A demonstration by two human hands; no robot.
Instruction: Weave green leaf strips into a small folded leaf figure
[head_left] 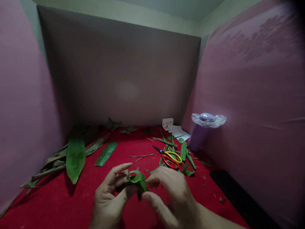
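Near the front of the red cloth, my left hand (111, 194) pinches a folded green leaf piece (136, 178) between thumb and fingers. One strip of the leaf curls up in a loop, and another part hangs below the thumb. My right hand (172, 192) is at the piece's right side, its thumb and forefinger closed around the edge of a strip. Just beyond my right hand lie scissors (170, 157) with one red and one yellow handle, among cut leaf strips (183, 151). A cut leaf section (106, 154) rests on the cloth beyond my left hand.
A broad green leaf (75, 156) lies over dried leaves (53, 162) at the left. Back right stand a purple bin (199, 136) lined with clear plastic and white papers (178, 132). A long black object (238, 194) lies at the right. Pink and grey panels enclose the table.
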